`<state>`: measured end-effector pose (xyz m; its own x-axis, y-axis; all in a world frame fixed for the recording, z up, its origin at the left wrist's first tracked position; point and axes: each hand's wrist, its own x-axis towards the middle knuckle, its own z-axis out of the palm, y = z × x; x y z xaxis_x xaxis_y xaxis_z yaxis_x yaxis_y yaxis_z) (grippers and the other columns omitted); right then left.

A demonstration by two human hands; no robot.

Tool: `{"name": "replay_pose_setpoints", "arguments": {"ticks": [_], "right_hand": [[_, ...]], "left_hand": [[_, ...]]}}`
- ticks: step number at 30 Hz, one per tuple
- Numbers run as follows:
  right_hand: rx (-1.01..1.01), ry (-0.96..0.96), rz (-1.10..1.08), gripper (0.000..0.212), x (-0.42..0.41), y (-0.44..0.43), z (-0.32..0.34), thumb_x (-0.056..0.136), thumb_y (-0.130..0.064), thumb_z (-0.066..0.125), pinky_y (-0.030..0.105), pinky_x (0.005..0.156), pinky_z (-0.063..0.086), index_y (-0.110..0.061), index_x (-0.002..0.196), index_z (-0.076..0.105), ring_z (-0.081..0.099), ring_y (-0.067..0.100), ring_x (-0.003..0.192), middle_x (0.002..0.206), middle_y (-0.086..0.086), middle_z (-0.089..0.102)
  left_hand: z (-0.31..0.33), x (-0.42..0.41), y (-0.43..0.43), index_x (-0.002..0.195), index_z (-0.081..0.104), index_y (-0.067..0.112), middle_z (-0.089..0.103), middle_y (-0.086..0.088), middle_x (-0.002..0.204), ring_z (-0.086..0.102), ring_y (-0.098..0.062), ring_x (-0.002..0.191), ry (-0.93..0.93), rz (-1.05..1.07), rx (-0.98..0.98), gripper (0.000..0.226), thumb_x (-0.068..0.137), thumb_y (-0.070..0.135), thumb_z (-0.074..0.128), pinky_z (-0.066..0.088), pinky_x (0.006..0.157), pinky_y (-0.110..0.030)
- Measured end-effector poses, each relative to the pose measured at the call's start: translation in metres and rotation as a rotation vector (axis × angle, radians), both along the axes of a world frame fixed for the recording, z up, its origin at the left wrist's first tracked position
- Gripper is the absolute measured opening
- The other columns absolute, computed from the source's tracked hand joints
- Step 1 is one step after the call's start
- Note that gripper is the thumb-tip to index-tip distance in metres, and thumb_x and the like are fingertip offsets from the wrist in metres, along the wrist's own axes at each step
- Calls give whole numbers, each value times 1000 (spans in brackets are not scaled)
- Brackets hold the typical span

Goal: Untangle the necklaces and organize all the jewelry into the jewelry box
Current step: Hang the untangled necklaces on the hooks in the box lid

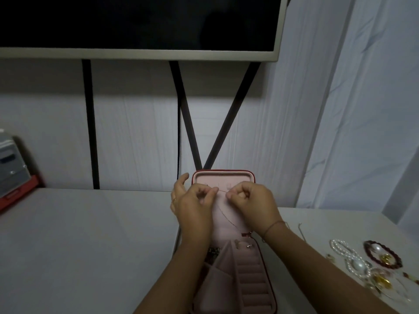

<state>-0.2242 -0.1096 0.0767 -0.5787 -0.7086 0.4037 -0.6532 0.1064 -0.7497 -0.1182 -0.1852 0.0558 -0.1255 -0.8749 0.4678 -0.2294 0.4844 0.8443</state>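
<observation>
A pink jewelry box (pixel 223 175) with a red rim stands open on the white table, its lid upright. My left hand (pixel 195 205) and my right hand (pixel 251 200) are raised in front of the lid, each pinching one end of a thin chain necklace (pixel 223 211). The chain is stretched between my fingertips and hangs in a loop against the lid's lining. In the box's lower tray (pixel 251 279) are ring rolls, a small earring and a dark tangle of chain (pixel 214 250) at the left, partly hidden by my left arm.
Loose jewelry lies on the table at the right: a pearl strand (pixel 347 252), a dark red bead bracelet (pixel 383 257), gold pieces (pixel 381 279) and a thin pin (pixel 302 232). A red and grey box (pixel 13 171) sits at the far left. A dark screen (pixel 136 23) hangs above.
</observation>
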Motion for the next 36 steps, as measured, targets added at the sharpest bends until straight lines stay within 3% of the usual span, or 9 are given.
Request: {"name": "replay_pose_setpoints", "arguments": {"ticks": [4, 8, 11, 19, 24, 26, 29, 31, 36], "right_hand": [[-93, -81, -135, 13, 4, -23, -6, 86, -25, 68, 18, 63, 47, -19, 75, 69, 59, 9, 64, 63, -7, 63], [-165, -110, -290, 16, 9, -39, -13, 87, -30, 67, 19, 62, 46, -17, 78, 68, 59, 10, 64, 69, -3, 66], [-180, -119, -379, 18, 14, -44, -16, 88, -33, 65, 16, 58, 43, -19, 77, 64, 54, 6, 61, 70, -6, 63], [-126, -83, -494, 23, 26, -51, -24, 89, -34, 63, 17, 52, 34, -24, 70, 54, 47, 6, 56, 58, -13, 47], [51, -60, -378, 19, 20, -40, -38, 89, -35, 63, 21, 60, 40, -22, 75, 59, 55, 12, 66, 68, -6, 57], [124, -58, -278, 13, 17, -32, -42, 88, -33, 64, 22, 66, 43, -22, 80, 64, 59, 14, 75, 75, -7, 61], [150, -6, -120, 12, 17, -18, -43, 89, -28, 64, 23, 76, 48, -18, 91, 70, 59, 12, 80, 84, -6, 65], [197, 20, -5, 10, 22, -11, -41, 89, -27, 63, 20, 75, 47, -20, 84, 68, 55, 7, 73, 78, -7, 63], [325, 94, 65, 33, 31, 3, -44, 89, -26, 62, 18, 70, 46, -28, 59, 49, 45, 4, 64, 68, -8, 51]], "left_hand": [[-2, -11, -14, 72, 63, 13, 44, 6, 142, 50, -4, 116, 155, -71, 67, 14, 83, 16, 71, 35, 95, -18], [-11, -22, -21, 72, 61, 15, 57, 7, 125, 57, -7, 105, 204, -30, 16, 15, 84, 16, 70, 45, 93, -22], [-13, -25, -23, 71, 58, 18, 54, 12, 119, 53, -1, 97, 178, 4, -6, 18, 84, 17, 71, 37, 82, -5], [-17, -28, -22, 73, 58, 17, 50, 12, 122, 50, -2, 100, 99, 56, -22, 17, 85, 21, 70, 31, 76, 2], [-26, -24, -17, 71, 59, 17, 52, 4, 130, 56, -12, 110, 32, 28, 43, 19, 83, 22, 72, 31, 69, 5], [-29, -21, -15, 73, 60, 16, 50, 2, 134, 54, -16, 116, -7, -2, 77, 17, 83, 23, 72, 34, 73, 2], [-36, -15, -13, 84, 67, 11, 46, -4, 141, 48, -23, 124, -117, -27, 131, 15, 85, 26, 68, 49, 89, -22], [-39, -10, -12, 90, 70, 9, 47, -7, 141, 48, -26, 124, -150, -43, 160, 20, 85, 28, 68, 51, 91, -32], [-34, 2, -3, 88, 71, 16, 55, -2, 131, 55, -23, 117, -57, -180, 347, 18, 84, 33, 68, 55, 89, -36]]}}
